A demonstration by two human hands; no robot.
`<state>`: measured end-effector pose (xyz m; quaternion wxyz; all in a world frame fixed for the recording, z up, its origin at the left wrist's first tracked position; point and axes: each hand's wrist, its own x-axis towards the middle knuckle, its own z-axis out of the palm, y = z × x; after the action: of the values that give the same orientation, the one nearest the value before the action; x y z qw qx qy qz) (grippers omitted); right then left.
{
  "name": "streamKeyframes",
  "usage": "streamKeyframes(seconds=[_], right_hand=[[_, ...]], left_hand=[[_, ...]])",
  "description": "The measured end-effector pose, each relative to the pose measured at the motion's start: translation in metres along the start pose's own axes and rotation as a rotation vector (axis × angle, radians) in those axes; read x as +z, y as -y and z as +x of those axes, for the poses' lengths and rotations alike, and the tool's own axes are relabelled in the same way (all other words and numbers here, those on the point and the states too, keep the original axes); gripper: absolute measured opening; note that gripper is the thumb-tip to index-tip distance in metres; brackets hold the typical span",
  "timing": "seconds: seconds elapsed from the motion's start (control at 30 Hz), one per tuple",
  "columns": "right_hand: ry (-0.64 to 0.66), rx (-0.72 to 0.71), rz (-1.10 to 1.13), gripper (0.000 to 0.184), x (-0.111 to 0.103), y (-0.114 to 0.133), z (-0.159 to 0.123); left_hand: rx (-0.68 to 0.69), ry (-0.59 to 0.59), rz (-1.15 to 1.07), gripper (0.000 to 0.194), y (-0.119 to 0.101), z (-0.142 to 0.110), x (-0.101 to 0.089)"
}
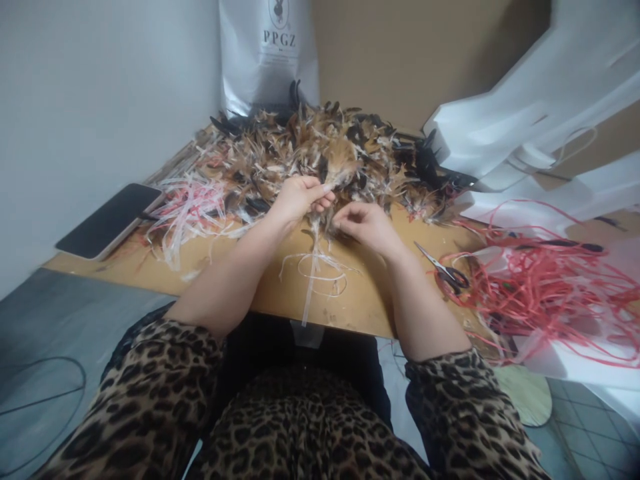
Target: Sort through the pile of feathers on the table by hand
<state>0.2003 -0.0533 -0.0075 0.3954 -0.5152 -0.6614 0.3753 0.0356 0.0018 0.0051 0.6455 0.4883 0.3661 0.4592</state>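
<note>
My left hand (304, 197) is closed, its thumb and fingers pinching a bunch of brown feathers (342, 160) by the pale quill end. Just to the right and nearer to me, my right hand (369, 227) has thumb and forefinger brought together at greyish feather fluff (327, 223); the exact hold is partly hidden. Behind both hands spreads a large heap of brown, black and white feathers (280, 143). Below them on the tabletop lie a clear plastic strip (309, 297) and a thin, loosely curled white string (330, 294).
Scissors (443, 267) lie right of my hands, beside tangled red plastic strips (540, 287). At left are a phone (110, 220) and pink-white strips (193, 207). A silver bag (270, 73) stands behind the heap. White foam pieces (505, 127) project in from the right. The wooden table (360, 307) ends near my lap.
</note>
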Motion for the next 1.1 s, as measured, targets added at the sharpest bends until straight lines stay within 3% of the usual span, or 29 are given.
streamKeyframes(seconds=[0.07,0.13,0.27,0.4,0.5,0.6,0.73,0.9,1.1], right_hand=[[0.212,-0.037,-0.107,0.013,-0.002,0.002,-0.004],[0.309,-0.099,-0.248,0.014,0.0,0.005,-0.007],[0.342,-0.213,-0.544,0.024,0.012,0.008,-0.011],[0.303,-0.255,-0.627,0.017,0.026,0.003,-0.01],[0.104,-0.218,-0.393,0.011,0.025,-0.001,-0.006],[-0.094,-0.034,0.053,0.018,0.015,-0.002,-0.001],[-0.084,0.208,0.48,0.035,0.0,-0.001,0.004],[0.051,0.316,0.547,0.037,-0.002,0.002,0.003],[0.065,0.308,0.423,0.029,-0.003,0.007,0.001]], left_hand=[[-0.006,0.001,-0.012,0.021,-0.001,0.001,-0.001],[-0.011,0.014,-0.014,0.02,0.0,0.001,-0.001],[-0.009,0.032,-0.022,0.021,-0.001,-0.001,0.0],[-0.021,0.023,-0.012,0.021,-0.002,-0.002,0.0],[-0.015,0.019,-0.023,0.021,-0.001,-0.001,0.0],[-0.021,0.031,-0.047,0.019,0.0,0.0,-0.001],[-0.051,0.052,-0.098,0.017,0.0,0.0,-0.002],[-0.041,0.125,-0.092,0.015,-0.003,-0.004,-0.002],[0.077,0.179,0.2,0.016,0.0,-0.005,-0.002]])
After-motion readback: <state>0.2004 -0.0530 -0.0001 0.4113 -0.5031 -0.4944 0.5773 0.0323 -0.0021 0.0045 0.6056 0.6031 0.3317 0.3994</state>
